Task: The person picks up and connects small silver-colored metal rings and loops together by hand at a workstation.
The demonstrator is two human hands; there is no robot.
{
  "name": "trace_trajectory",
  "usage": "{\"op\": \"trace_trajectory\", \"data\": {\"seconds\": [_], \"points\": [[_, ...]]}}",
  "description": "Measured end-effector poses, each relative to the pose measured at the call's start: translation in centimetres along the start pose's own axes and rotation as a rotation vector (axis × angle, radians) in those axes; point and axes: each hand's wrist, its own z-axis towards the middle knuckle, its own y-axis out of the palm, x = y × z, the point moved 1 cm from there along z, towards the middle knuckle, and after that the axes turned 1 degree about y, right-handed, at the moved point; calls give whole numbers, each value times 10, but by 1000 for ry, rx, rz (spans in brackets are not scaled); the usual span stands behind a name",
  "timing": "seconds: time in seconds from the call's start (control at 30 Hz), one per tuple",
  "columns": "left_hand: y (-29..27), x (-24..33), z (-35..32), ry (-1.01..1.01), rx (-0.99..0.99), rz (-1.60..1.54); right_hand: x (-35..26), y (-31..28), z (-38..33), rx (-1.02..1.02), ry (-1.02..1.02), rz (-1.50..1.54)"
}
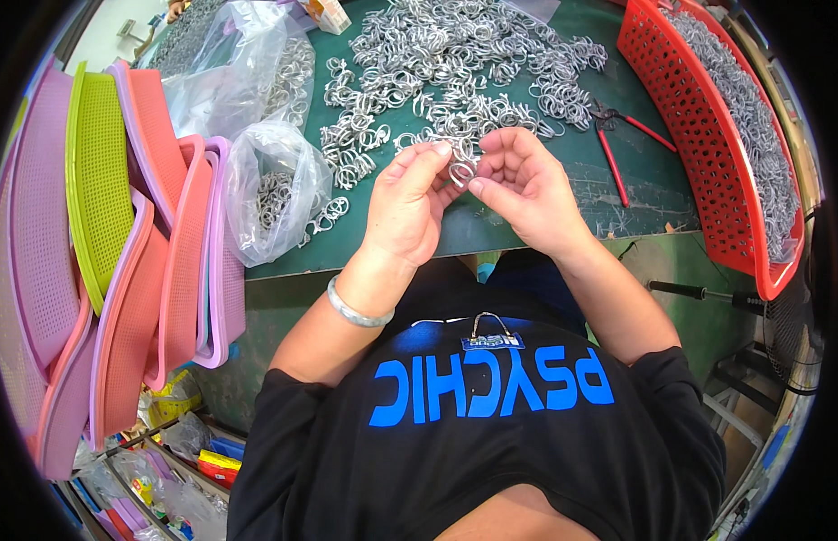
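Over the near edge of the table, my left hand and my right hand come together, fingers bent in a pinch. Between their fingertips sit a few silver metal rings; whether these are joined I cannot make out. Just beyond the fingers spreads a large heap of similar silver rings, some in short linked-looking clusters. Pliers with red handles lie to the right of the heap. Left of my left hand, a clear plastic bag holds more rings, with a small cluster beside it.
A red perforated basket full of small grey metal pieces stands at the right. Stacked purple, pink and green baskets crowd the left. A larger clear bag lies on the green table, near a small box.
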Motion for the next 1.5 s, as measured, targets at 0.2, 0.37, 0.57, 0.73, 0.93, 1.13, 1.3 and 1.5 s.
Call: {"op": "trace_trajectory", "data": {"seconds": [0.2, 0.37, 0.57, 0.73, 0.93, 1.13, 1.3, 1.5], "points": [[0, -3, -1, 47, -4, -9, 7, 1, 0, 34, 32, -60], [1, -5, -4, 114, -30, 40, 5, 4, 1, 24, 38, -17], [-1, -7, -5, 213, -36, 168, 3, 1, -2, -1, 11, -96], [-6, -11, -4, 297, -48, 273, 0, 3, -4, 4, -17, 6], [-1, -6, -7, 247, -40, 184, -5, -6, -1, -55, 20, 126], [-4, -5, -8, 169, -123, 197, -14, -15, 4, -63, 149, 174], [-4, 5, -4, 3, -198, 233, -18, -22, 4, -122, 203, 237], [-3, 10, -3, -112, -285, 123, -17, -25, 4, -145, 262, 315]]}}
